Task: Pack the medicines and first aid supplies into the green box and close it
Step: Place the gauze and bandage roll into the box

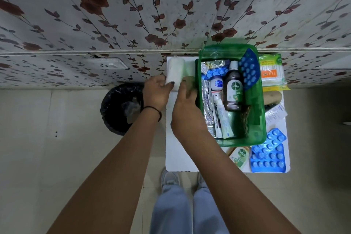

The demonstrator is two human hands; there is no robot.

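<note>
Sitting on the floor just left of the left forearm is a black-lined waste bin (121,108). Above it the left hand (156,94), a dark band on its wrist, grips the near end of a white bandage roll (175,72), fingers curled round its side; the roll lies on the white table (178,156) and stretches away from the hand toward the flowered wall. The right hand (187,112) is just beside the left, its fingertips on the roll's right side and its knuckles against the left wall of the green box (245,141); whether it actually grasps the roll cannot be told. To the right of that hand the box stands open, holding foil strips, a blue blister strip, a small white jar, a tube and a brown Dettol bottle (233,89), with a dark blue blister card (249,70) leaning on its right wall. Right of the box lie a cotton bud pack (272,72), a tan bandage roll (272,98) and a paper sachet. Nearer the person, right of the right forearm, rest a small Dettol bottle (239,156) and blue tablet strips (268,156).
</note>
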